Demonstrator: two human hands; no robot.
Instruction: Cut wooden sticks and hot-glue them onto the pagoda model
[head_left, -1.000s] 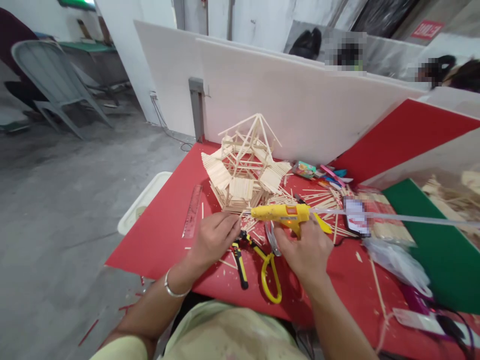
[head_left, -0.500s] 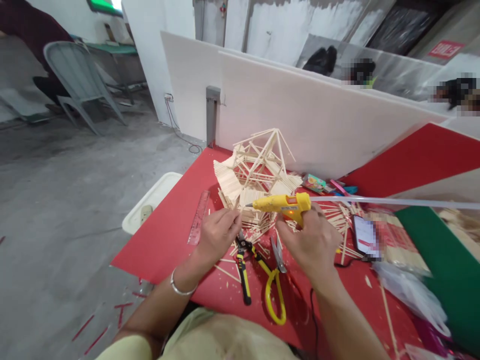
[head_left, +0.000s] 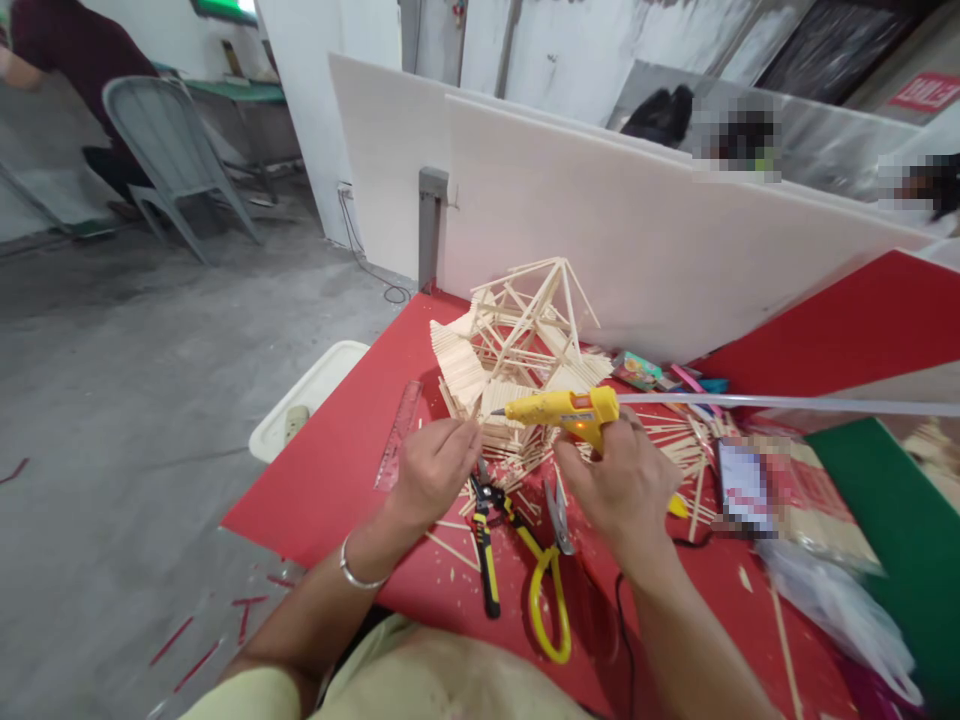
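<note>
My right hand (head_left: 626, 475) is wrapped round the handle of a yellow glue gun (head_left: 562, 408), a long clear glue stick (head_left: 750, 402) running out of its back to the right. The nozzle points left, close to the fingertips of my left hand (head_left: 439, 465). Those fingers pinch a thin wooden stick (head_left: 478, 412), mostly hidden by the fingers. Just beyond both hands stands a model built of wooden sticks (head_left: 517, 340), with an open pointed frame on top and flared, slatted sides. Black-and-yellow pliers (head_left: 486, 550) and yellow-handled scissors (head_left: 553, 590) lie between my forearms.
A clear ruler (head_left: 399, 435) lies left of the model on the red table (head_left: 322, 500). Loose sticks, a phone (head_left: 744, 488), a stick pack (head_left: 825, 500) and a plastic bag (head_left: 840, 610) crowd the right. A white board (head_left: 637, 230) stands behind. A person (head_left: 82, 70) sits far left.
The view has shifted slightly. Both hands keep nearly the same pose, with the glue gun's nozzle still by the left fingertips. The seated person's arm shows more now.
</note>
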